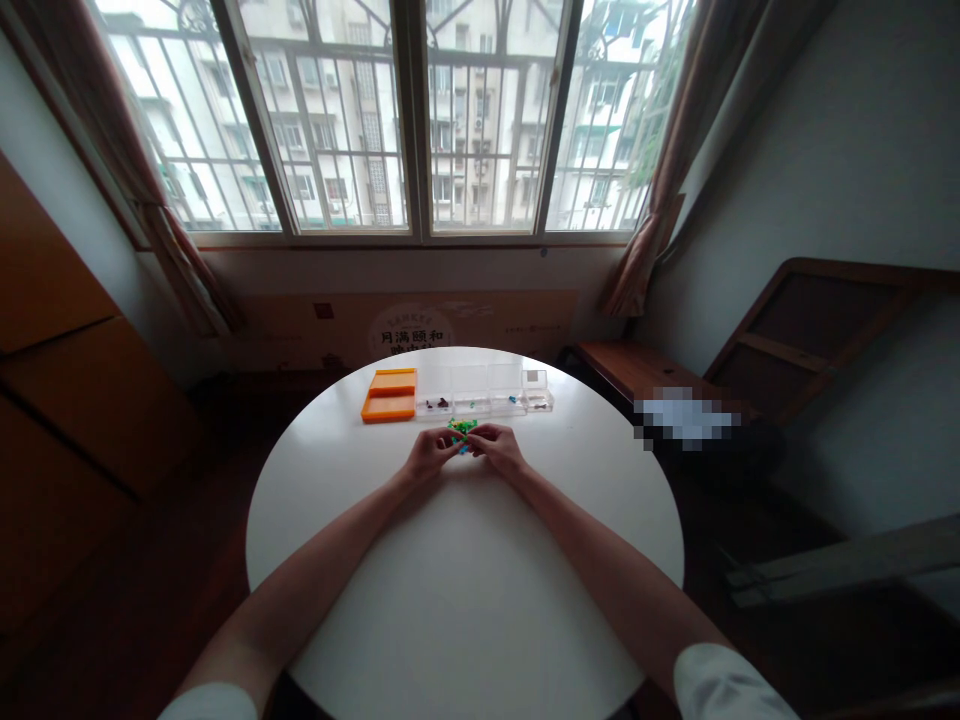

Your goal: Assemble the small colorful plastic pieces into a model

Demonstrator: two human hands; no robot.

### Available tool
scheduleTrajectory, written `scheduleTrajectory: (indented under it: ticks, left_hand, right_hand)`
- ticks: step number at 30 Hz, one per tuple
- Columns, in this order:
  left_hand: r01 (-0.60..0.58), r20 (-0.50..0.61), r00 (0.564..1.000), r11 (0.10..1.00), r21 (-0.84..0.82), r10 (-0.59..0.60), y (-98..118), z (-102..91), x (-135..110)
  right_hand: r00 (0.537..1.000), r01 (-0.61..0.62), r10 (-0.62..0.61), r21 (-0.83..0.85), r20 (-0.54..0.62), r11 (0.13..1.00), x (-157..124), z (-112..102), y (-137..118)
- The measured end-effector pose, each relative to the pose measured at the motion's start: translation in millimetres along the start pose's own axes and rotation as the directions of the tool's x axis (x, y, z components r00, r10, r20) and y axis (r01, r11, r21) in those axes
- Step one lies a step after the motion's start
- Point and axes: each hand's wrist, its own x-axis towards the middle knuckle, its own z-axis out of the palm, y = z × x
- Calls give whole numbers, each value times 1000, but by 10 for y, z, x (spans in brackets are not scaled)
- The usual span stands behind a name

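Observation:
Both my hands meet near the far side of a round white table point(465, 560). Between them is a small cluster of green, yellow and blue pieces point(463, 427), too small to tell whether they are bricks. My left hand point(433, 452) pinches its left side with thumb and fingers. From the right, my right hand point(496, 446) has its fingers closed on the same cluster. Just beyond lie clear plastic boxes point(470, 400) with open lids, holding a few dark, green and blue bits. An orange case point(389, 396) lies open to their left.
A window point(412, 120) with bars outside stands behind the table, with curtains point(637, 240) at its sides. A long printed carton point(300, 325) leans below it. To the right is a brown wooden bench point(637, 370); orange-brown cabinets point(60, 420) stand at the left.

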Motion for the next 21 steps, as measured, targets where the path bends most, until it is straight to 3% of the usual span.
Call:
scheduleTrajectory:
  ticks: [21]
  left_hand:
    - [18, -22, 1000, 999, -31, -19, 12, -5, 4]
  right_hand:
    - [998, 55, -52, -100, 28, 993, 24, -23, 57]
